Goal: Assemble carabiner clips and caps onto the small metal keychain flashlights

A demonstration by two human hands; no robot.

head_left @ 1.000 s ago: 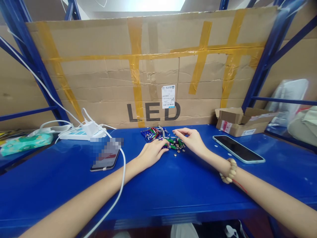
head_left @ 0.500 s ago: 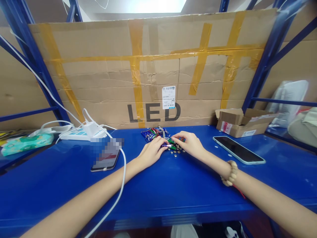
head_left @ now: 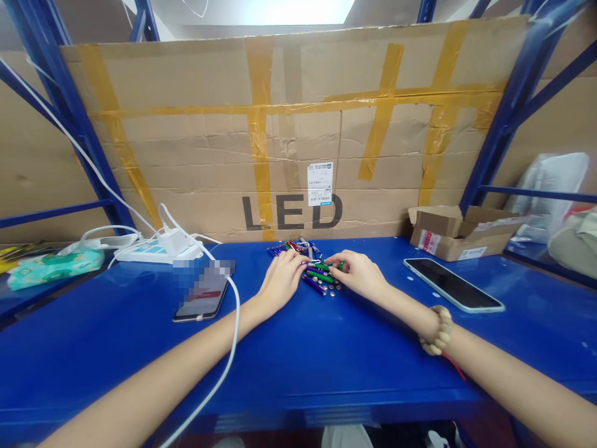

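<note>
tubes [head_left: 314, 285] between and beyond my left hand [head_left: 278, 275] and right hand [head_left: 360, 272]
hands apart, fingertips among the nearer tubes (from afar, i can't tell either grip)

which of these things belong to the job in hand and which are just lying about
Likely in use, at the left hand and right hand:
- purple tube
- green tube
- small silver discs

Apparently just lying about:
- dark phone
- pale-cased phone
- power strip
- white cable
- open cardboard box
- patterned packet
</note>
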